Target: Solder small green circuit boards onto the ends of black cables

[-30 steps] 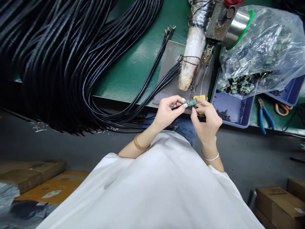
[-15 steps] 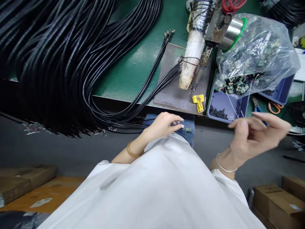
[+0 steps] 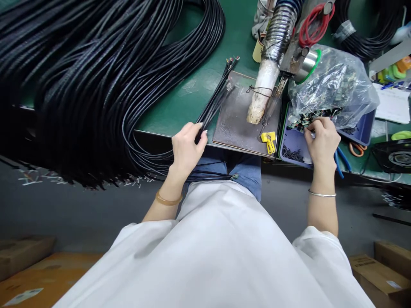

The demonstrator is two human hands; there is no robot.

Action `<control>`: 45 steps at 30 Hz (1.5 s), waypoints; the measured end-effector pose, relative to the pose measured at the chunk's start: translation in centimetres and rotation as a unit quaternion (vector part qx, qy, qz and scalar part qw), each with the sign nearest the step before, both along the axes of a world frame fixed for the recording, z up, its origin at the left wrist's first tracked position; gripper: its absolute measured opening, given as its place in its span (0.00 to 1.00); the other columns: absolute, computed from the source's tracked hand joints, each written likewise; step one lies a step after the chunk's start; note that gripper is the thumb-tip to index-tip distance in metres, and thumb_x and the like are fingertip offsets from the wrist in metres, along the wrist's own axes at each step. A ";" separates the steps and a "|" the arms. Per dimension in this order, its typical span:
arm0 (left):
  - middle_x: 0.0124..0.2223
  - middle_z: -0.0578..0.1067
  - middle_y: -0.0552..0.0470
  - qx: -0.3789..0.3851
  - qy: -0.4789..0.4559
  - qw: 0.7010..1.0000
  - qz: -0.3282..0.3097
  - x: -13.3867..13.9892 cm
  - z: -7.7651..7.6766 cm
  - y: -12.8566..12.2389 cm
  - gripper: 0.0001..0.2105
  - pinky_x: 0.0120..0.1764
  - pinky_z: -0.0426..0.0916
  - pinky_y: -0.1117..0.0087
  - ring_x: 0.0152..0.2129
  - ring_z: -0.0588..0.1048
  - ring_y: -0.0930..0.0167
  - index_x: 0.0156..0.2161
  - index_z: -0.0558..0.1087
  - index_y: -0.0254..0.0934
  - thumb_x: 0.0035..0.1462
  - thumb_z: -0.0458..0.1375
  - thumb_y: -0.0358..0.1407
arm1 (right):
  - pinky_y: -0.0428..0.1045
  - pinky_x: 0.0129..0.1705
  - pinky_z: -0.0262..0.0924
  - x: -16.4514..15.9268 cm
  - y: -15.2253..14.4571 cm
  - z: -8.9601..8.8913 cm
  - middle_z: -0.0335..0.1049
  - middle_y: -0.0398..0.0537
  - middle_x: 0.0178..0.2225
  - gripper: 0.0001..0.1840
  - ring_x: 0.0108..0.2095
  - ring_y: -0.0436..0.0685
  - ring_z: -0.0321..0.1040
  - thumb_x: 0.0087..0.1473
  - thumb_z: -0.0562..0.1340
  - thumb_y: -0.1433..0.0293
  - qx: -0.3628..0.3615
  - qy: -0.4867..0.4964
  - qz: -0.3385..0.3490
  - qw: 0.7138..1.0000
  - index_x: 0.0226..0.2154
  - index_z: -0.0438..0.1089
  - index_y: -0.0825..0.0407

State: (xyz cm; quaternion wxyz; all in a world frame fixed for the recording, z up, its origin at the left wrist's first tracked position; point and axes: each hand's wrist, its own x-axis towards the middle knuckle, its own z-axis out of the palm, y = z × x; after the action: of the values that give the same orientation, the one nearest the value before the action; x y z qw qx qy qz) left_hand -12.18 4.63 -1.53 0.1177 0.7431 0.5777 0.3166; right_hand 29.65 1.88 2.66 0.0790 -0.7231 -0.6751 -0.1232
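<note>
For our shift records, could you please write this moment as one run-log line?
left hand: gripping black cables | right hand: fingertips at circuit boards in purple tray | yellow piece: on dark board

So with the torso [image 3: 218, 248] as clock center, left hand [image 3: 188, 147] sits around half past 11, fingers curled, left forearm [image 3: 158, 210] angled toward 1. Right hand [image 3: 322, 143]'s near half past 1, fingers bent down, right forearm [image 3: 323, 214] pretty much straight toward 12.

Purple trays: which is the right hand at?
The left tray, beside the brown board; the right hand is at its circuit boards. The other tray lies farther right.
</note>
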 end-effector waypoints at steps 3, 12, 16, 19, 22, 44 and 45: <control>0.31 0.71 0.49 0.019 -0.031 0.997 0.063 -1.7 -0.2 -0.2 0.14 0.37 0.62 0.68 0.27 0.68 0.70 0.49 0.77 0.34 0.65 0.54 0.39 | 0.52 0.37 0.54 0.2 0.5 0.2 0.73 0.56 0.45 0.11 0.43 0.62 0.69 0.63 0.53 0.65 -0.023 -0.038 0.015 0.999 0.41 0.70 0.50; 0.30 0.71 0.54 0.030 -0.244 0.962 0.119 -2.1 -0.2 0.1 0.06 0.30 0.59 0.70 0.23 0.66 0.76 0.42 0.73 0.35 0.63 0.57 0.35 | 0.51 0.35 0.55 0.8 0.3 -0.4 0.74 0.52 0.36 0.08 0.36 0.59 0.70 0.61 0.55 0.68 0.046 0.003 -0.001 0.999 0.36 0.69 0.51; 0.24 0.66 0.63 -0.031 -0.556 0.819 0.137 -2.3 0.5 0.4 0.05 0.18 0.53 0.75 0.15 0.62 0.80 0.38 0.65 0.38 0.61 0.59 0.33 | 0.52 0.37 0.61 0.4 -1.3 -0.2 0.74 0.49 0.33 0.06 0.32 0.56 0.70 0.59 0.58 0.68 0.101 0.094 -0.028 0.990 0.32 0.69 0.50; 0.29 0.74 0.59 -0.105 -0.615 0.780 0.052 -2.2 2.1 0.2 0.08 0.14 0.53 0.75 0.14 0.64 0.81 0.32 0.69 0.35 0.53 0.65 0.31 | 0.50 0.36 0.64 -0.3 -2.7 0.0 0.75 0.45 0.31 0.06 0.28 0.52 0.69 0.56 0.62 0.66 0.108 0.239 -0.041 0.964 0.30 0.69 0.50; 0.30 0.79 0.53 -0.231 -0.561 0.782 -0.143 -0.7 4.5 -1.1 0.08 0.12 0.52 0.75 0.12 0.65 0.80 0.36 0.76 0.34 0.51 0.68 0.33 | 0.48 0.34 0.67 -1.4 -3.7 0.1 0.75 0.43 0.29 0.08 0.28 0.51 0.71 0.52 0.67 0.66 0.097 0.396 -0.053 0.911 0.28 0.68 0.50; 0.28 0.75 0.54 -0.391 -0.543 0.729 -0.146 10.1 2.5 -4.7 0.11 0.24 0.59 0.78 0.21 0.67 0.80 0.31 0.76 0.32 0.47 0.69 0.38 | 0.45 0.35 0.70 -16.7 -7.3 -0.5 0.75 0.40 0.31 0.09 0.29 0.48 0.73 0.53 0.69 0.70 0.093 0.699 0.021 0.708 0.28 0.68 0.50; 0.25 0.72 0.56 -0.389 -0.547 0.728 -0.139 10.0 2.4 -4.6 0.12 0.22 0.56 0.78 0.19 0.63 0.82 0.30 0.75 0.32 0.48 0.70 0.39 | 0.45 0.35 0.71 -16.8 -7.3 -0.5 0.75 0.40 0.31 0.09 0.29 0.48 0.73 0.53 0.69 0.69 0.090 0.695 0.027 0.713 0.28 0.68 0.50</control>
State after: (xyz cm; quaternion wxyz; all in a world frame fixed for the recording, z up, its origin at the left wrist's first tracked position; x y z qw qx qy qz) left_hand -2.16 0.04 0.91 0.7348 0.4025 0.3765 0.3954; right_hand 12.90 -5.45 2.16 0.5936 -0.5760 -0.4345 0.3564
